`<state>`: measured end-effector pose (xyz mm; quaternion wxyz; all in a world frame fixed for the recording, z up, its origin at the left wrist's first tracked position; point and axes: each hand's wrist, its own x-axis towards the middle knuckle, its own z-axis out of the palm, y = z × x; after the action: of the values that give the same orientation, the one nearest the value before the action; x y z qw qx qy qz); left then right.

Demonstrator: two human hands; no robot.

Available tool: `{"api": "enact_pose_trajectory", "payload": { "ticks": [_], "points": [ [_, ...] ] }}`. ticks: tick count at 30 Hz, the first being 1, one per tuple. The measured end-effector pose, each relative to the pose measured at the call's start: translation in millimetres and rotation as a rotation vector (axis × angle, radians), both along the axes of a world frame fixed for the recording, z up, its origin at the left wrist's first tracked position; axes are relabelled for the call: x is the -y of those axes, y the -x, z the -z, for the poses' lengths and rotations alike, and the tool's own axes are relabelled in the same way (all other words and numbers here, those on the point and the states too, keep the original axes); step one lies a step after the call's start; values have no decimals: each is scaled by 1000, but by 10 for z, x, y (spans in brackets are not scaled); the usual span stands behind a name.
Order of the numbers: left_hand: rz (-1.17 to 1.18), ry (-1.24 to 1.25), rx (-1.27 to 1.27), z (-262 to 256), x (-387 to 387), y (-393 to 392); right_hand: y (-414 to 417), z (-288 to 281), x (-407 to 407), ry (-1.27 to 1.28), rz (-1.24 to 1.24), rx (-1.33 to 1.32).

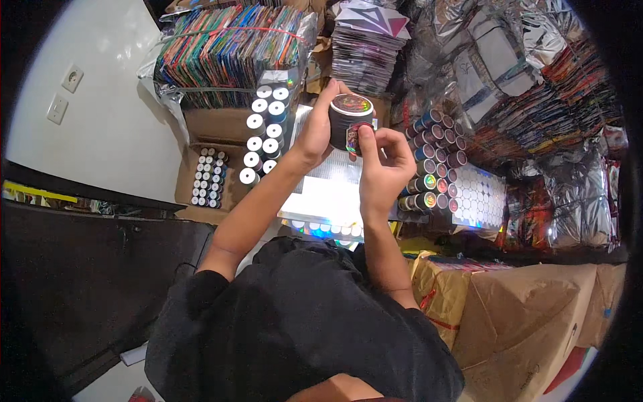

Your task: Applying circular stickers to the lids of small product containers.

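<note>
My left hand (pixel 317 125) holds a spool of black thread (pixel 338 131) from its left side, above a table. A round, shiny sticker covers the spool's white-rimmed top. On the spool's side is a small dark label sticker with a rainbow sheen (pixel 352 139), bearing writing. My right hand (pixel 384 171) has its thumb on the right end of this label, with the index finger bent close behind. Beneath both hands lies a glossy, pale sheet (pixel 321 198) with strong glare. The far side of the spool and some of my left fingers are hidden.
Spools with plain white ends (pixel 254 121) stand in rows at left. Spools with round stickers (pixel 427 166) are stacked at right, beside a sheet of round labels (pixel 479 201). Smaller spools sit in a cardboard box (pixel 183 176). Bundled packets (pixel 231 45) and a paper stack (pixel 369 55) rise behind.
</note>
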<state>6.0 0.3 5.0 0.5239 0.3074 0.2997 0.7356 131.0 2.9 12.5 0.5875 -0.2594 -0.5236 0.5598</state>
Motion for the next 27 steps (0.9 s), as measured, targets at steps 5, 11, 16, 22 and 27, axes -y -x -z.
{"api": "enact_pose_trajectory", "payload": {
  "ticks": [5,11,16,22,27],
  "points": [
    [-26,11,-10,-12,2,-22,2,7,-28,-4,-3,-11],
    [-31,-4,-22,10,-19,-7,-17,11,-45,4,-26,-8],
    [-92,25,-69,40,-39,-14,-2,-5,-42,28,-28,-15],
    [-120,25,-121,100,-69,16,16,25,-71,33,-9,-19],
    [-184,24,-238,188,-121,59,-11,44,-99,26,-29,-10]
  ]
}}
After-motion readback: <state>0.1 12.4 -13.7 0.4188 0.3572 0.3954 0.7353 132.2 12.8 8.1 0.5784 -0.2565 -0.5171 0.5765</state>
